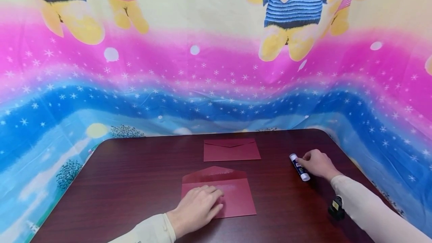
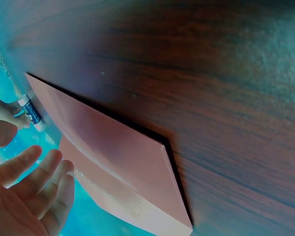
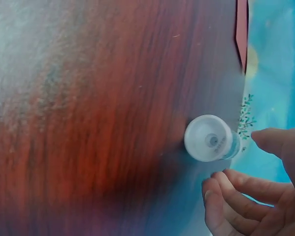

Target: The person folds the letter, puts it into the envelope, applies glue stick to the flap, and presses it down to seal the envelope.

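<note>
A red envelope [image 1: 233, 198] lies on the table with its flap [image 1: 216, 174] raised at the far side. A whitish smear shows along the flap. Over the envelope's left part my left hand [image 1: 199, 207] hovers with loosely bent fingers; the left wrist view shows its palm holding nothing. A glue stick [image 1: 299, 168], white at both ends with a dark blue label, lies on the right side of the table. My right hand [image 1: 318, 163] is at the stick. In the right wrist view its thumb and fingers stand apart beside the white end [image 3: 209, 138].
A second red envelope [image 1: 233, 153], flap folded down, lies farther back. The dark wood table [image 1: 135, 175] has rounded far corners. A printed cloth [image 1: 189, 85] hangs behind and along its sides. A small black device [image 1: 336, 208] is on my right wrist.
</note>
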Tool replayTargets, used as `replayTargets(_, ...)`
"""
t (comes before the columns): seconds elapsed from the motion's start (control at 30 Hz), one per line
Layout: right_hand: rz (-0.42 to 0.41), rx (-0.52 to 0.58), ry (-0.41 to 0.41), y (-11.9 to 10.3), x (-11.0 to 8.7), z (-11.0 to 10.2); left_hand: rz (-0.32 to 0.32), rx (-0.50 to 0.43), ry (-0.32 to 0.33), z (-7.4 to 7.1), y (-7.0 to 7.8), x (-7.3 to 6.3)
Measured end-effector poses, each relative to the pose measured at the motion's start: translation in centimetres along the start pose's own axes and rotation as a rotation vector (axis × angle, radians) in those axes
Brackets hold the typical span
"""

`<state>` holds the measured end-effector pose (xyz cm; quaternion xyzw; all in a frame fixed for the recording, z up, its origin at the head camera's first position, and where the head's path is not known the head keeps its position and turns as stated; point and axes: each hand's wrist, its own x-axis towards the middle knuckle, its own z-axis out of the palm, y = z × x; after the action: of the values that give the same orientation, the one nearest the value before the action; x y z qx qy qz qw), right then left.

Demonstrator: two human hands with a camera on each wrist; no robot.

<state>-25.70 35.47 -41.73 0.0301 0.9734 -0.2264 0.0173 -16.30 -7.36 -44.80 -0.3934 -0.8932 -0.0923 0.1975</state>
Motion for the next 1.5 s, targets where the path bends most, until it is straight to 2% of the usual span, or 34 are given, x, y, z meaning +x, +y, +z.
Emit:
replayTargets(0.2,-0.031,-0.007,0.055,-0.2,-0.1,-0.3,-0.022,-0.005,0.006,-0.2,-0.1,-0.1)
replayTargets(0.43,-0.077,0.008,0.106,-1.1,-0.8,-0.6,-0.068,-0.032,-0.036,-0.7,-0.3,0.0)
replayTargets(0.7,-0.142,0.021,0.121,-3.9,-2.2,-0.2,-0.100,-0.031,0.041,-1.1,-1.1,-0.1)
replayTargets(0.93,-0.228,0.000,0.169,-6.8,-3.6,1.1,-0.170,-0.046,0.055,-1.8,-2.3,-0.1)
replayTargets(1.13,-0.256,0.002,0.144,-8.6,-4.5,2.6,-0.236,-0.065,0.055,-2.0,-3.6,-0.5)
replayTargets(1.37,-0.317,0.042,0.066,-10.1,-5.1,4.5,-0.293,-0.087,0.006,-1.7,-5.3,-1.0)
replayTargets(1.5,-0.342,0.054,0.030,-10.8,-5.3,5.6,-0.331,-0.137,-0.030,-1.5,-6.2,-1.2)
